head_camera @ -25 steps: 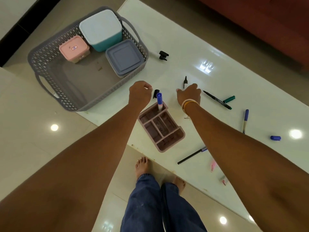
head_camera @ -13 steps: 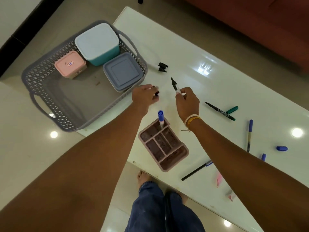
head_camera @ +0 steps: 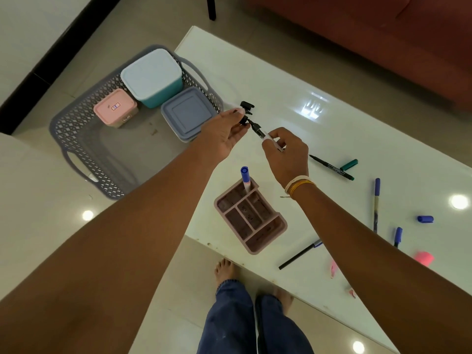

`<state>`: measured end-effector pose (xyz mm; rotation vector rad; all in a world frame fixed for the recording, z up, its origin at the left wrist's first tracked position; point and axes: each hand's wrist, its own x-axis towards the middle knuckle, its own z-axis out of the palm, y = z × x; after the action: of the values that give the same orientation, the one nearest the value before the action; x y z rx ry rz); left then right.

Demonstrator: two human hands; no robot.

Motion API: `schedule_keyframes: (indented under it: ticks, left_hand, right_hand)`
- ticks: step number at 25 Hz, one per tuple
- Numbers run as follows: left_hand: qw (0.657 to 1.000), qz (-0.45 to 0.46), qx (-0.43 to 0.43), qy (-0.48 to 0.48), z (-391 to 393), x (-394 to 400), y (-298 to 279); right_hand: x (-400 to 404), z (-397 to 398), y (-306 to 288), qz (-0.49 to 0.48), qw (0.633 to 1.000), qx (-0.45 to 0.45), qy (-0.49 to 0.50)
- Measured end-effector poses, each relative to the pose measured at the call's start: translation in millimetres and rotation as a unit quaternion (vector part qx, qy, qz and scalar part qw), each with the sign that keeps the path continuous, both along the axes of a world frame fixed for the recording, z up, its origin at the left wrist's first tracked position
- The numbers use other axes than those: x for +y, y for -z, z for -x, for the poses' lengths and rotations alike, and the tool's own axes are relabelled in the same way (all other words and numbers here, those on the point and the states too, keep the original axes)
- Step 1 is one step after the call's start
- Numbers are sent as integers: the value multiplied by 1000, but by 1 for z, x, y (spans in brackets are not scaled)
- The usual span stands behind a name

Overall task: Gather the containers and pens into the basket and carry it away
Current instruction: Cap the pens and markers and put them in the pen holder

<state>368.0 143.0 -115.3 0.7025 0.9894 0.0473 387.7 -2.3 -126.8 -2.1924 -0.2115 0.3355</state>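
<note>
Head view: black marker (head_camera: 265, 135) is pinched by the right hand (head_camera: 286, 152), its cap (head_camera: 244, 121) pinched by the left hand (head_camera: 224, 135), both above the tabletop (head_camera: 332, 80) near the basket (head_camera: 84, 139) at the far-left corner. Cap should be lined up with the tip and pressed straight on until seated.

- Your basket (head_camera: 84, 139) is grey with a lattice pattern.
- In it you have a pink container (head_camera: 115, 107), a teal container (head_camera: 153, 77) with a pale blue lid, and a grey-blue container (head_camera: 190, 113).
- Your pen organiser (head_camera: 251, 221) is dusty pink; the marker (head_camera: 245, 178) in it has a blue cap.
- You're holding a black-tipped marker (head_camera: 265, 135).
</note>
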Motion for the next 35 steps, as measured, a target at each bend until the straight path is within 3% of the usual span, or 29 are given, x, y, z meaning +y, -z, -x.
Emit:
schedule_keyframes:
  ticks: [11,17,23,27,29,33,35]
  left_hand:
    - [997,-43,-30,63,26,-5,-22]
    - [994,-76,-80,8,42,-1,-25]
    - [986,-96,-137,-8,49,6,-35]
    - [983,-99,-154,4,54,2,-38]
    - [982,-110,-154,27,58,3,-37]
    - [972,-152,-140,111,77,2,-32]
    - [964,-173,-133,153,89,0,-30]
  right_hand:
    - [0,9,-26,11,997,-56,-58]
    - [20,11,-44,-105,984,146,1]
    - [33,18,-63,-221,887,400,71]
    - [29,30,-65,-287,821,490,60]
    - [28,39,-62,-280,834,474,42]
    - [28,45,-56,-158,933,316,-73]
    - [29,50,-53,-120,942,294,-107]
